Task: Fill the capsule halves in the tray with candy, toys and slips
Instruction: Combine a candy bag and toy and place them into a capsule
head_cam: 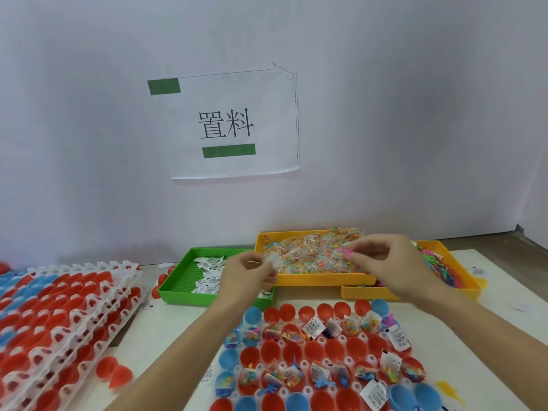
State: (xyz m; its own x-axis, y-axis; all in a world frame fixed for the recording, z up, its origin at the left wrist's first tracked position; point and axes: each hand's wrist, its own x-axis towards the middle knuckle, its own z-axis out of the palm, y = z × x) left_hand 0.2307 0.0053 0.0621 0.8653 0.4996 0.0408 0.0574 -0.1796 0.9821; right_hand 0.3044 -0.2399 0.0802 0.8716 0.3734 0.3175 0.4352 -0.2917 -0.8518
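Note:
A white tray (323,341) of red and blue capsule halves lies in front of me; several halves hold candy packets, small toys and paper slips. Behind it an orange bin (314,280) is heaped with clear packets of coloured candy. My left hand (252,269) hovers over that bin's left edge and pinches a clear candy packet (272,260). My right hand (388,259) is over the candy heap, its fingertips pinching a small pink toy (345,251). A green bin (178,287) with paper slips sits on the left, and a second orange bin (462,281) with toys on the right.
Stacked white trays (68,318) of red and blue halves fill the left side. Two loose red halves (114,372) lie by them, and red balls (161,280) sit beside the green bin. A paper sign (228,123) hangs on the wall. A yellow toy (447,387) lies at lower right.

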